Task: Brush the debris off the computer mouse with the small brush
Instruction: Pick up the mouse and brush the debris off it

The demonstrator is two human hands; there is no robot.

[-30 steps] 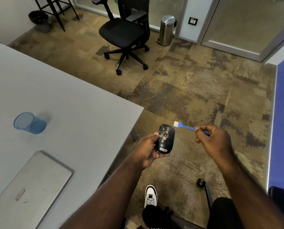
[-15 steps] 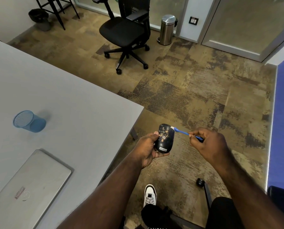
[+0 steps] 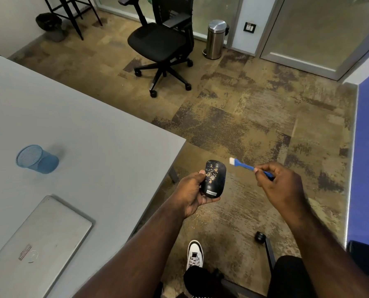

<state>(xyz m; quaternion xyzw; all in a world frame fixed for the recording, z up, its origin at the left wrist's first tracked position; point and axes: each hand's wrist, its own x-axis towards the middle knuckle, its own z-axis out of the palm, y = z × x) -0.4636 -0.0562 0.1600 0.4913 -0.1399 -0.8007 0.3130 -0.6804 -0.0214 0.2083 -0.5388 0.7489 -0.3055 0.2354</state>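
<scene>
My left hand (image 3: 190,191) grips a black computer mouse (image 3: 214,179) out over the floor, just past the table corner. Golden crumbs of debris speckle the mouse's upper half. My right hand (image 3: 280,181) pinches the handle of a small blue brush (image 3: 242,164) with white bristles. The bristle end points left and hovers a short way to the right of the mouse's top edge, not touching it.
A grey table (image 3: 89,134) lies to the left with a blue mesh cup (image 3: 36,159) and a closed silver laptop (image 3: 31,246) on it. A black office chair (image 3: 164,46) and a steel bin (image 3: 215,39) stand farther off on the carpet. My shoe (image 3: 194,253) is below.
Half a second ago the bristles touched the mouse's top right edge; now the brush has swung back to the right, off the mouse. The left hand has held the mouse steady.
</scene>
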